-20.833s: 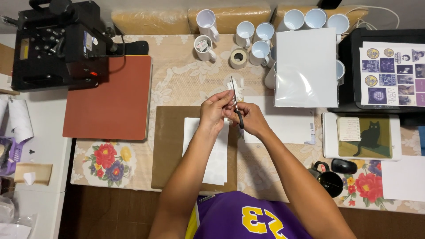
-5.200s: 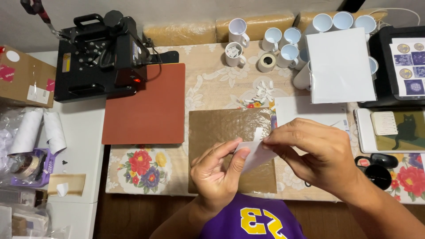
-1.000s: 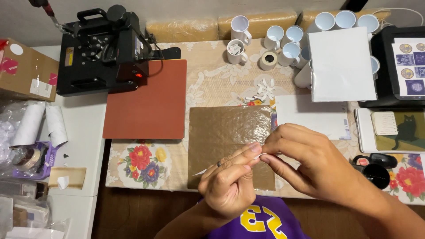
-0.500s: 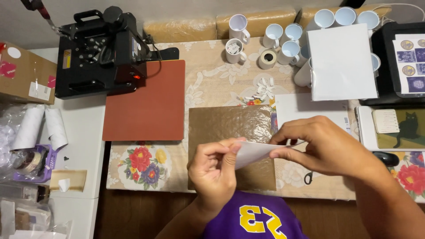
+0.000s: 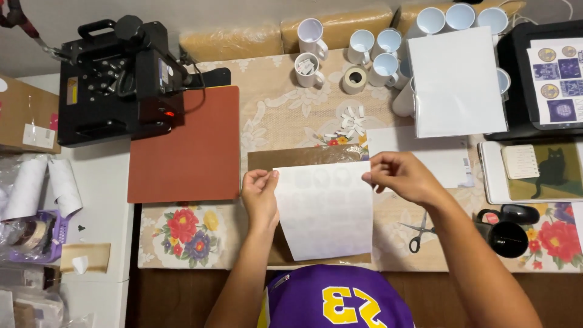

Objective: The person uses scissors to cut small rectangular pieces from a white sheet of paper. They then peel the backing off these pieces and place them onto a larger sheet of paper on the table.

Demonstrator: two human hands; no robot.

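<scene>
Both hands hold one white sheet (image 5: pixel 325 209) by its upper corners, stretched flat above the brown board (image 5: pixel 303 159) at the table's near edge. Left hand (image 5: pixel 260 195) pinches the top left corner between thumb and fingers; right hand (image 5: pixel 402 177) pinches the top right corner the same way. Sheet is thin and matte, with faint pale round shapes on its face, and narrows toward the bottom.

Packages, labels, signs:
- Cardboard box (image 5: pixel 24 115), far left, brown, with a small white rectangular label and a pink mark.
- Heat press (image 5: pixel 118 76), black metal, back left; small yellow sticker on its side, red light at the front. Its flat rust-red pad (image 5: pixel 185 146) lies just in front.
- Printed sheet (image 5: pixel 557 79) of round and square purple designs, far right, on a black machine.
- Flat card with a black cat picture (image 5: pixel 543 173) on olive ground, right, a small white lined label at its corner.

Materials and shapes:
- White ceramic mugs (image 5: pixel 370 48) clustered along the back, glossy, handles showing.
- Tape roll (image 5: pixel 355 79), tan, among the mugs.
- Small cut white tape strips (image 5: pixel 349 121) scattered behind the board.
- Stack of white paper (image 5: pixel 455 82), rectangular, back right.
- Scissors (image 5: pixel 420 229), black handles, just right of the held sheet.
- Tablecloth (image 5: pixel 182 234), beige lace pattern with red and purple flowers.
- White paper rolls (image 5: pixel 42 188) at the left edge.
</scene>
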